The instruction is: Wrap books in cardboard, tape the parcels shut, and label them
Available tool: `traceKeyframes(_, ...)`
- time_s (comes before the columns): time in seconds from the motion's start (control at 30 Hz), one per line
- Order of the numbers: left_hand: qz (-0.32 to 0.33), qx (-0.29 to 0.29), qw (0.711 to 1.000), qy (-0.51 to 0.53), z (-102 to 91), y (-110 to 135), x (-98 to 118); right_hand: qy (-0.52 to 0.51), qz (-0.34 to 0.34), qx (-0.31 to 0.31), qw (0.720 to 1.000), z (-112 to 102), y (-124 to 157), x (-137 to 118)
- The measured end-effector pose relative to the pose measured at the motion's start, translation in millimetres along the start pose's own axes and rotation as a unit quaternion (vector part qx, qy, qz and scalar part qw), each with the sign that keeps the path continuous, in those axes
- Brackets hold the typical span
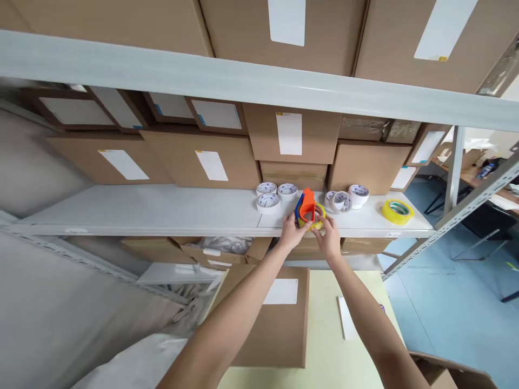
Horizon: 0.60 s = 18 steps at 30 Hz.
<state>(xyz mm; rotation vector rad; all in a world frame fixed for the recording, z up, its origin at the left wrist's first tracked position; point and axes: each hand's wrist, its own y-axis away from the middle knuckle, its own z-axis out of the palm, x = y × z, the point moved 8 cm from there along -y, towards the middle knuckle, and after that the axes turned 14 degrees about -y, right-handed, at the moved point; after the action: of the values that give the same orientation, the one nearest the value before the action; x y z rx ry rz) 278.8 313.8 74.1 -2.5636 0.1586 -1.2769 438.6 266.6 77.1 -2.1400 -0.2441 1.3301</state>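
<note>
Both my arms reach out to the shelf's front edge. My left hand (292, 232) is closed on an orange and blue tape dispenser (308, 201). A roll of yellow tape (320, 209) shows beside and partly behind the dispenser. Fingers of my right hand (329, 236) pinch the roll's right and lower side. Whether the roll is seated on the dispenser cannot be made out. White tape rolls stand on the shelf to the left (268, 203) and right (359, 195) of my hands. Farther right lies another yellow tape roll (397, 212).
The grey metal shelf (182, 208) carries labelled cardboard boxes (227, 162) along its back. A shelf beam (243, 78) crosses above my hands. Below, a flat cardboard box (284, 337) and a white card (346, 319) lie on a pale yellow table (324, 356). A metal post (478, 200) stands at right.
</note>
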Motion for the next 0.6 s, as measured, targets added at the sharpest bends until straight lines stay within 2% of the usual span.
traceKeyframes(0.1, 0.0, 0.015, 0.998, -0.054, 11.5, -20, -6, 0.025, 0.009, -0.023, 0.999, 14, -17, 15)
traceKeyframes(0.17, 0.004, 0.028, 0.997, -0.077, 15.2, -24, -6, 0.048, 0.016, -0.037, 0.998, 19, -23, 19)
traceKeyframes(0.23, 0.015, 0.036, 0.996, -0.085, 13.7, -17, -6, 0.064, 0.01, -0.036, 0.997, 18, -21, 18)
traceKeyframes(0.3, 0.035, 0.052, 0.994, -0.089, 1.5, 4, -9, 0.065, -0.013, -0.023, 0.998, 12, -4, 14)
traceKeyframes(0.37, 0.057, 0.084, 0.988, -0.115, -25.4, 40, -24, 0.048, -0.03, -0.017, 0.998, 3, 35, 13)
traceKeyframes(0.43, 0.036, 0.126, 0.975, -0.179, -65.0, 87, -62, 0.019, -0.004, -0.039, 0.999, -4, 95, 24)
traceKeyframes(0.53, -0.104, 0.171, 0.947, -0.251, -132.0, 169, -158, -0.019, 0.142, -0.103, 0.984, -9, 214, 62)
traceKeyframes(0.6, -0.207, 0.166, 0.932, -0.246, -163.5, 221, -225, -0.046, 0.236, -0.137, 0.961, -11, 292, 81)
